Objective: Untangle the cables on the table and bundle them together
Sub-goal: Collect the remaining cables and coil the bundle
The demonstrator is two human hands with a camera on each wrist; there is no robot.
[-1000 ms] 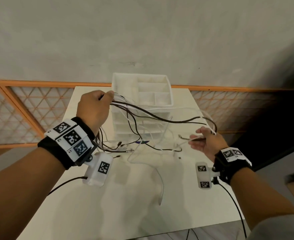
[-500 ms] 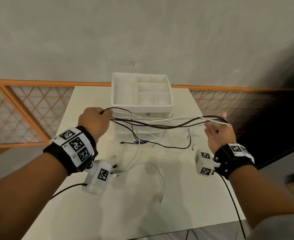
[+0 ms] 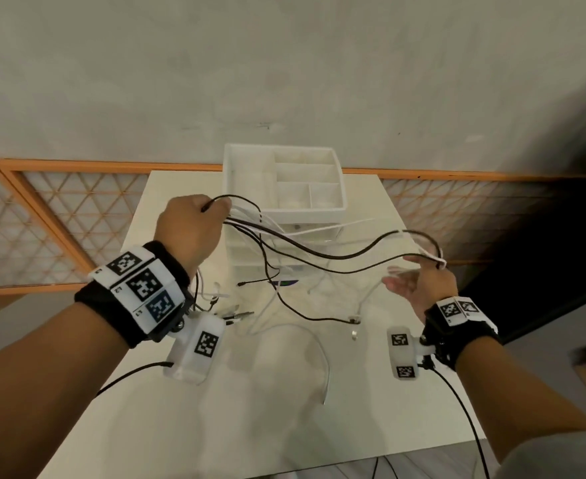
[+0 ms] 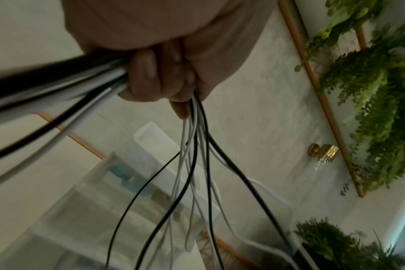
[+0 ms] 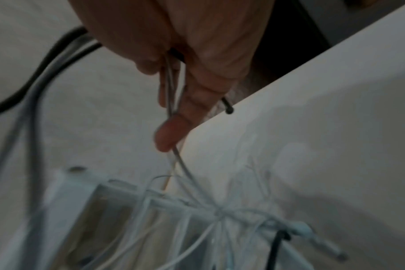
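Several thin black and white cables [image 3: 336,257] hang in slack arcs between my two hands above the table [image 3: 284,426]. My left hand [image 3: 194,229] grips one gathered bunch in a fist; in the left wrist view the strands [image 4: 197,146] fan out below the left hand [image 4: 150,73]. My right hand [image 3: 423,281] holds the looped far end between thumb and forefinger, its other fingers spread and blurred. In the right wrist view a grey cable [image 5: 185,168] runs between the right hand's [image 5: 197,54] fingers. Loose plug ends [image 3: 239,314] dangle near the tabletop.
A white drawer organizer [image 3: 305,213] with open top compartments stands at the back middle of the table, right behind the cables. One white cable [image 3: 322,350] lies curved on the tabletop. An orange lattice rail [image 3: 59,216] runs behind. The table's right edge is near my right wrist.
My right hand first swung right and up, drawing the strands taut. In the last half second the cables have gone slack again and my left hand has risen a little.
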